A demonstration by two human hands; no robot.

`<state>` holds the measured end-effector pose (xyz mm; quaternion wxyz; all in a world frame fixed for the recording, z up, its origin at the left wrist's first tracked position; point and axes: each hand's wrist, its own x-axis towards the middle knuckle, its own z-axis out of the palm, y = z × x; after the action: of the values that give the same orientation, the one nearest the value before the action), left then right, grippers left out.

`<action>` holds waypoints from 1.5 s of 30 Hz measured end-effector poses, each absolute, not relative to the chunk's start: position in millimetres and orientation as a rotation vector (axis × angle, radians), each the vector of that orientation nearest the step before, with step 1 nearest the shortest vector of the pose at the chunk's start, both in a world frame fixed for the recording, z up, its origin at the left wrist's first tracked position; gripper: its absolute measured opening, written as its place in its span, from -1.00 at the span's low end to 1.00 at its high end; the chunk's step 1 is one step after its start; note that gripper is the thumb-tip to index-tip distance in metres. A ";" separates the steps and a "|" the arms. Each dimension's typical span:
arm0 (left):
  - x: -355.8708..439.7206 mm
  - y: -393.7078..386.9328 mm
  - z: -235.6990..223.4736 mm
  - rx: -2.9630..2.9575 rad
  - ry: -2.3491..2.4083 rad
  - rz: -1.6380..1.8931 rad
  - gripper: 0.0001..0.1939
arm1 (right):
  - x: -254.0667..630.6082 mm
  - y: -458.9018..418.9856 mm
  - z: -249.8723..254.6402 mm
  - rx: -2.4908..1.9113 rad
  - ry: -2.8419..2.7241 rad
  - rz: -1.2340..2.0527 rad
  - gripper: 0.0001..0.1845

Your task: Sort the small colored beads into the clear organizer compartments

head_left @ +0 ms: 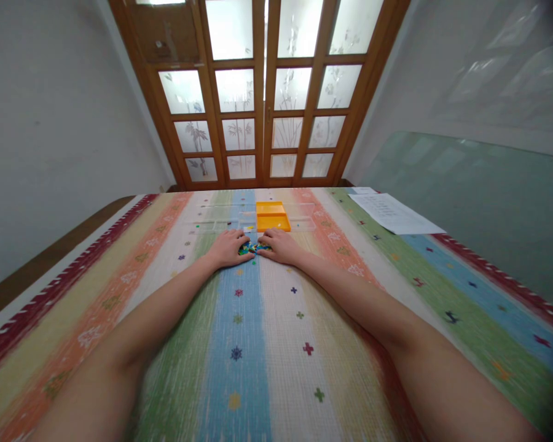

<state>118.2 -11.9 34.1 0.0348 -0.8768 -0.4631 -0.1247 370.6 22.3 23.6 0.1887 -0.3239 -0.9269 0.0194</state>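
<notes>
A small heap of tiny multicoloured pieces, blue, green, yellow and white, lies on the striped cloth; they are too small to tell their kind. My left hand rests against the heap's left side, fingers curved and thumb apart. From the right, my right hand cups the heap in the same way. Both hands touch the pieces without lifting any that I can see, and their palms are hidden. Just beyond the fingers sits an open orange plastic box with its lid raised.
Clear plastic trays with a few small pieces flank the orange box. White printed sheets lie at the table's right edge. The striped tablecloth covers the table. Wood-and-glass doors stand behind it.
</notes>
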 end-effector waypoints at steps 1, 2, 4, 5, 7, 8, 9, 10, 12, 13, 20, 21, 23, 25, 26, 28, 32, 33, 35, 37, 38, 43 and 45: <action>118.9 -13.0 34.0 -2.699 -1.416 -0.395 -0.45 | 373.2 22.8 23.6 -0.893 -2.609 0.066 -0.59; 119.5 -14.5 33.7 -2.706 -1.401 -0.408 -0.42 | 376.6 23.2 23.6 -0.866 -2.614 0.079 -0.59; 120.5 -18.0 32.3 -2.720 -1.365 -0.422 -0.34 | 385.2 23.8 23.6 -0.805 -2.631 0.099 -0.56; 121.2 -19.5 31.3 -2.721 -1.354 -0.420 -0.31 | 389.9 24.2 23.5 -0.781 -2.640 0.102 -0.52; 123.7 -21.0 28.9 -2.713 -1.361 -0.412 -0.30 | 398.8 25.5 23.4 -0.754 -2.655 0.103 -0.47; 125.6 -20.6 27.9 -2.706 -1.374 -0.409 -0.32 | 402.3 26.5 23.3 -0.756 -2.656 0.103 -0.46; 128.0 -19.7 27.0 -2.695 -1.390 -0.409 -0.34 | 405.0 27.7 23.1 -0.767 -2.655 0.103 -0.47; 130.7 -18.2 26.4 -2.683 -1.406 -0.410 -0.38 | 406.8 29.1 22.8 -0.785 -2.652 0.102 -0.50; 136.5 -15.0 26.2 -2.659 -1.429 -0.406 -0.43 | 408.0 32.2 21.9 -0.827 -2.645 0.093 -0.55; 139.0 -13.9 26.4 -2.649 -1.436 -0.402 -0.45 | 407.9 33.5 21.4 -0.842 -2.645 0.088 -0.58; 131.1 -32.9 28.6 -2.694 -1.396 -0.401 -0.48 | 412.5 30.5 22.0 -0.782 -2.630 0.149 -0.59; 127.5 -38.5 27.7 -2.701 -1.391 -0.392 -0.45 | 414.7 28.5 22.3 -0.774 -2.624 0.163 -0.58; 121.8 -48.7 24.7 -2.716 -1.403 -0.350 -0.38 | 419.3 24.5 22.0 -0.768 -2.619 0.184 -0.55; 120.1 -56.1 20.7 -2.736 -1.433 -0.286 -0.30 | 423.7 20.9 20.3 -0.764 -2.619 0.200 -0.52; 121.0 -58.5 18.9 -2.746 -1.446 -0.252 -0.27 | 425.7 19.3 19.2 -0.760 -2.618 0.209 -0.50; 126.4 -61.2 16.6 -2.768 -1.460 -0.194 -0.22 | 429.1 16.6 16.5 -0.766 -2.613 0.225 -0.46; 144.1 -63.0 17.1 -2.807 -1.437 -0.135 -0.19 | 433.7 11.4 12.3 -0.799 -2.648 0.251 -0.36; 147.9 -63.3 17.6 -2.818 -1.423 -0.131 -0.19 | 434.6 10.1 11.7 -0.795 -2.670 0.257 -0.33; 152.8 -63.5 17.8 -2.841 -1.392 -0.130 -0.20 | 436.2 7.4 11.1 -0.778 -2.715 0.267 -0.31; 153.3 -62.9 17.1 -2.852 -1.384 -0.132 -0.20 | 437.8 4.9 11.6 -0.777 -2.738 0.278 -0.30; 152.2 -62.5 16.7 -2.849 -1.394 -0.132 -0.20 | 438.4 3.6 12.2 -0.786 -2.740 0.284 -0.29; 146.7 -63.6 19.6 -2.854 -1.404 -0.128 -0.20 | 437.0 -1.0 14.4 -0.769 -2.780 0.273 -0.25; 149.1 -66.0 22.8 -2.899 -1.328 -0.121 -0.21 | 434.7 -0.9 12.9 -0.774 -2.796 0.256 -0.22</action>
<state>149.1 -66.0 22.8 -0.0245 -0.9082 -0.4160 -0.0380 434.7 -0.9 12.9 0.1142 -0.2640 -0.9537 0.0874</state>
